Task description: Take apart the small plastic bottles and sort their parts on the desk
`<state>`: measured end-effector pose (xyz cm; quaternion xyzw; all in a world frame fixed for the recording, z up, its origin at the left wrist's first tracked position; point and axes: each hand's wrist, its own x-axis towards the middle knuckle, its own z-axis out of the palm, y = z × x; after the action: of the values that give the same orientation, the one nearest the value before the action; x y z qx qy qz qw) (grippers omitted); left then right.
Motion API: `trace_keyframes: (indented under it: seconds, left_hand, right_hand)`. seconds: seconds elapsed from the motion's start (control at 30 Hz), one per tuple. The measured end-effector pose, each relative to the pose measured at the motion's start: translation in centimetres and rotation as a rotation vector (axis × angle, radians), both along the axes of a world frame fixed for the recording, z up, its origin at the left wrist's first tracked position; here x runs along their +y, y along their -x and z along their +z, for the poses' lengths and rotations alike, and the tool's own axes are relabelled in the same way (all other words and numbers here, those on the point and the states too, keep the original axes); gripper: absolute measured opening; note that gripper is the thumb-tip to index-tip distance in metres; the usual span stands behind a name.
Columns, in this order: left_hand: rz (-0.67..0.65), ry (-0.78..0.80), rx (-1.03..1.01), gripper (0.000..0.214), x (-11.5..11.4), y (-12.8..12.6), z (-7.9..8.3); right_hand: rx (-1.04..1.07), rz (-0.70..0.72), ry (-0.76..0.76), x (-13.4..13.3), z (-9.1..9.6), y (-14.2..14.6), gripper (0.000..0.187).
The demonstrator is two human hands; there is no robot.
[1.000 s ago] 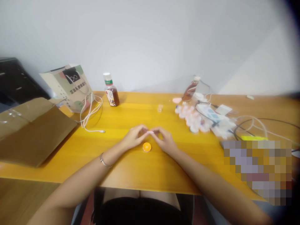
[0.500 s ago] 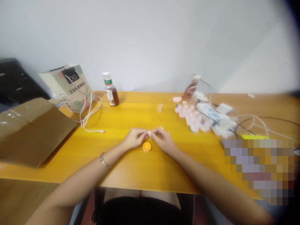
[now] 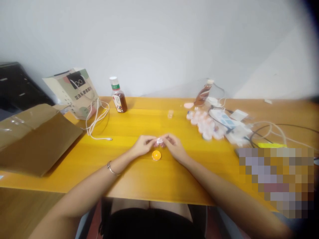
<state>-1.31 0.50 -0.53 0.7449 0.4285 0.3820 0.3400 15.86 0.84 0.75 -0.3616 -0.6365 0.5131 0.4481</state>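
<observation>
A big yellow wooden table (image 3: 154,179) fills the middle. A brown cardboard box (image 3: 37,139) sits at its far left. A paper bag (image 3: 74,91) stands behind the box, with a brown drink bottle (image 3: 119,96) near it. The left hand (image 3: 142,146) and right hand (image 3: 175,147) meet in the middle of the table. Both pinch one small pale thing (image 3: 159,141) tight between their fingertips, just above the tabletop. A little orange round lid (image 3: 156,155) lies on the table just under them.

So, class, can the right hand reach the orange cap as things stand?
Probably yes: the orange cap lies just beside the right hand, nothing between them, though that hand is pinching a small pale piece.
</observation>
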Motion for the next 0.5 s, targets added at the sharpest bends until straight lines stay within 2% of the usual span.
trace_keyframes:
  seconds: [0.23, 0.5]
  left_hand:
    - [-0.042, 0.003, -0.012, 0.028, -0.08, 0.09, 0.50]
    - [-0.058, 0.021, -0.001, 0.033, -0.26, -0.25, 0.67]
  right_hand:
    - [-0.009, 0.049, 0.001, 0.27, -0.34, -0.16, 0.016]
    - [0.032, 0.038, 0.080, 0.37, -0.28, -0.20, 0.017]
